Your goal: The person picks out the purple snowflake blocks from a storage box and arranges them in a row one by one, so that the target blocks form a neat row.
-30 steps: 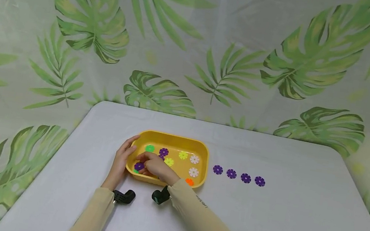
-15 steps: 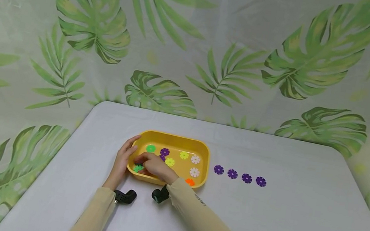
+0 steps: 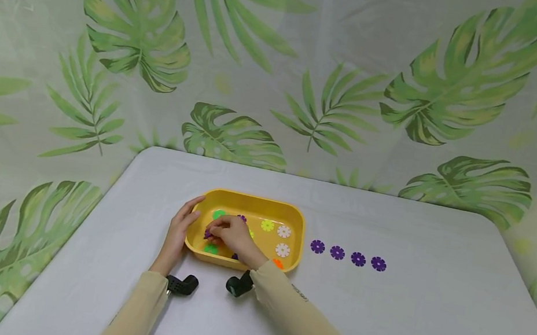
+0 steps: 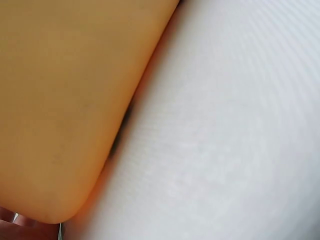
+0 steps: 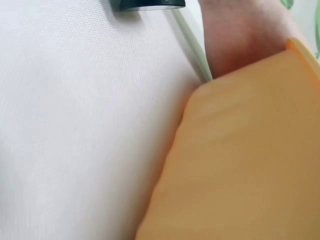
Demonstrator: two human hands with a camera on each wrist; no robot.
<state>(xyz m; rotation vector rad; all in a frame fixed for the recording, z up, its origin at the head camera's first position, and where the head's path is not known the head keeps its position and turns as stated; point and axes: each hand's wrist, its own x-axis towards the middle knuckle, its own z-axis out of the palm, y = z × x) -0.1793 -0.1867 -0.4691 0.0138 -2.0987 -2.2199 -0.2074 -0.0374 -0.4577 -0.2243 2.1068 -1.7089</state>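
Note:
A yellow tray sits mid-table with several flower-shaped discs inside: green, yellow-green, two white, orange and another green. My right hand is inside the tray's left half and pinches a purple disc just above the floor. My left hand lies against the tray's left wall, fingers fairly straight, thumb by the far-left corner. Both wrist views show only the tray's outer wall and the white table.
A row of several purple discs lies on the white table right of the tray. Black wrist cameras sit by both sleeves. A leaf-print curtain hangs behind the table's far edge.
My right hand has drawn back from the tray's near-left corner and risen a little with a purple disc pinched in it, uncovering a green disc there. The left hand has stayed put.

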